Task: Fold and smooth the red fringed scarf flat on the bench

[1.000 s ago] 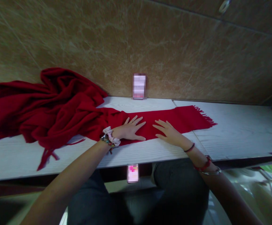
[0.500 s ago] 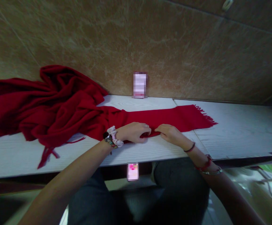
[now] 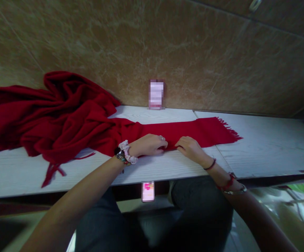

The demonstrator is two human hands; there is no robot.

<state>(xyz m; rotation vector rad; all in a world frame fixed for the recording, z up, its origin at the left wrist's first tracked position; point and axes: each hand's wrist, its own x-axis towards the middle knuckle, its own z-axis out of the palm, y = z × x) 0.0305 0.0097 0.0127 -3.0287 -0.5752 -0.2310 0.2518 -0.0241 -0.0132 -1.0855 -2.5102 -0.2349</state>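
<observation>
A red scarf [image 3: 185,131] lies across the white tabletop. Its right part is flat and narrow and ends in a fringe, while the left part is heaped in loose folds against the wall. My left hand [image 3: 152,144], with a ring and a scrunchie at the wrist, has its fingers curled and closed on the scarf's near edge. Just to the right, my right hand [image 3: 190,148] pinches the same edge between thumb and fingers. A short stretch of red cloth shows between the two hands. The cloth inside my left fingers is mostly hidden.
Behind the white tabletop [image 3: 262,147] rises a brown marbled wall [image 3: 141,42]. A blurred-out upright rectangle [image 3: 156,94] stands against it. Another blurred-out rectangle [image 3: 148,191] is below the near edge, above my legs. A green item [image 3: 298,188] shows at the lower right.
Both hands lay flat with fingers spread on the scarf; they have since curled and closed on its near edge. The scarf's heap and fringe have kept their places.
</observation>
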